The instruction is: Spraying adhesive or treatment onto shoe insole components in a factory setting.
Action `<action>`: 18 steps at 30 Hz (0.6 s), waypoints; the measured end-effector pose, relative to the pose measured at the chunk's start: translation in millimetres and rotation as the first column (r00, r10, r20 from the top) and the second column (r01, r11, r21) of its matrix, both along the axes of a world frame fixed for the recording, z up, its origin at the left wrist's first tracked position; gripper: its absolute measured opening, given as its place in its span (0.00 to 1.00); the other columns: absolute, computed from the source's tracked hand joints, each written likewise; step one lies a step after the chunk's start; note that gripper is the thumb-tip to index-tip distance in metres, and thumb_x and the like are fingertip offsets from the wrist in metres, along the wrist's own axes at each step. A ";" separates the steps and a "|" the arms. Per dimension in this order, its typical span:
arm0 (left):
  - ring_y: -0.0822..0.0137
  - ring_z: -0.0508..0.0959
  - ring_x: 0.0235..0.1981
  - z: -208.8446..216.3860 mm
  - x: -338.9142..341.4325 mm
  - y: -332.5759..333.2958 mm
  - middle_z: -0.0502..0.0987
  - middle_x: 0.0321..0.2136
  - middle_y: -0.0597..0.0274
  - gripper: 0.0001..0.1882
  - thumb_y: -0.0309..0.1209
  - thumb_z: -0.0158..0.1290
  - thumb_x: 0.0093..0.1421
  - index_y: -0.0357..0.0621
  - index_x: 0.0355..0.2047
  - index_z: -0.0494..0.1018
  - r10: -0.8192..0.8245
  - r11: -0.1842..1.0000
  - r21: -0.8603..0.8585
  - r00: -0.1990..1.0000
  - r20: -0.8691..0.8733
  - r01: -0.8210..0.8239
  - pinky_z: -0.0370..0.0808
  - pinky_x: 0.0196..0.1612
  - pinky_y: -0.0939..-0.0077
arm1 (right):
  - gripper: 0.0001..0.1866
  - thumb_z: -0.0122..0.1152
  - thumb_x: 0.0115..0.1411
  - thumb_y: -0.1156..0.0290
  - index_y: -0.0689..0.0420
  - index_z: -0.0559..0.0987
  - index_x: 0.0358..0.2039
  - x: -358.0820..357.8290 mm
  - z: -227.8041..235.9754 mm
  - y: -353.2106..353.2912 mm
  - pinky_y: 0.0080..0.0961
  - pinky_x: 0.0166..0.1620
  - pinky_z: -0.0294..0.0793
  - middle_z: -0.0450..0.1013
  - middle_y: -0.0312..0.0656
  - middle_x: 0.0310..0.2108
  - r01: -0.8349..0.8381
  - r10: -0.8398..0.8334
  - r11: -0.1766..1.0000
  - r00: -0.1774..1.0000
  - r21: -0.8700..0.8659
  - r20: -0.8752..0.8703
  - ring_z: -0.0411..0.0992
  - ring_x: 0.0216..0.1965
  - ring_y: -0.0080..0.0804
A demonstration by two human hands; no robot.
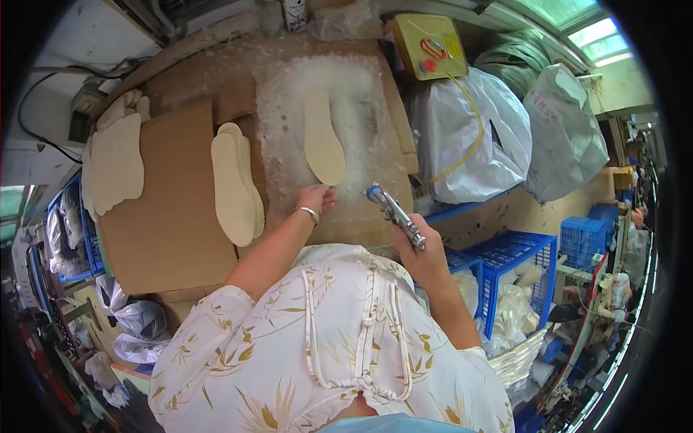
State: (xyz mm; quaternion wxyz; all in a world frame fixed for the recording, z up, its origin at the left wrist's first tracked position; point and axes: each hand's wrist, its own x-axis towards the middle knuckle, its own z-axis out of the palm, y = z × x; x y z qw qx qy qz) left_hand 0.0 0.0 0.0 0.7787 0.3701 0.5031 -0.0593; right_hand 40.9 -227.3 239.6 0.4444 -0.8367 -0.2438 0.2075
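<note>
A cream, foot-shaped insole (323, 144) lies on the glue-whitened part of the cardboard in front of me, its wider end towards me. My left hand (316, 200), with a bracelet at the wrist, is at that near end, its fingers closed on the edge. My right hand (422, 249) grips a metal spray gun (395, 216), its blue-tipped nozzle pointing up and left, to the right of the insole. Left of my left hand is a stack of matching insoles (237, 184). More cream insole pieces (115, 162) lie overlapped at the far left.
Brown cardboard (159, 216) covers the bench. At the back right stands a yellowish container (426, 47) with a yellow hose (476, 130) running from it. White plastic sacks (473, 137) sit on the right. Blue crates (512, 263) and bagged goods (514, 310) are at lower right.
</note>
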 end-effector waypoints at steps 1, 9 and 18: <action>0.62 0.80 0.33 0.6 0.3 0.5 0.78 0.38 0.55 0.15 0.31 0.51 0.63 0.35 0.47 0.70 -0.010 1.000 -0.003 1.000 -0.004 0.010 0.80 0.31 0.73 | 0.08 0.58 0.62 0.71 0.62 0.74 0.38 0.3 0.7 1.0 0.22 0.29 0.66 0.68 0.37 0.20 0.048 -0.048 0.999 0.999 -0.006 -0.014 0.62 0.22 0.24; 0.63 0.80 0.31 -0.3 3.3 -5.5 0.78 0.37 0.54 0.14 0.30 0.50 0.63 0.35 0.46 0.70 0.019 1.000 -0.011 1.000 0.005 -0.019 0.80 0.30 0.74 | 0.10 0.62 0.60 0.68 0.60 0.74 0.37 -3.5 1.7 -9.8 0.27 0.27 0.68 0.70 0.46 0.20 -0.011 0.010 1.000 1.000 -0.021 -0.013 0.66 0.19 0.38; 0.62 0.80 0.33 -5.7 -0.3 -2.7 0.78 0.37 0.56 0.12 0.30 0.49 0.64 0.37 0.45 0.69 0.005 1.000 -0.019 1.000 0.003 -0.005 0.80 0.32 0.73 | 0.11 0.63 0.60 0.67 0.59 0.74 0.36 -10.0 2.7 -13.3 0.27 0.27 0.68 0.71 0.47 0.20 0.011 -0.012 1.000 0.999 -0.024 -0.034 0.68 0.19 0.38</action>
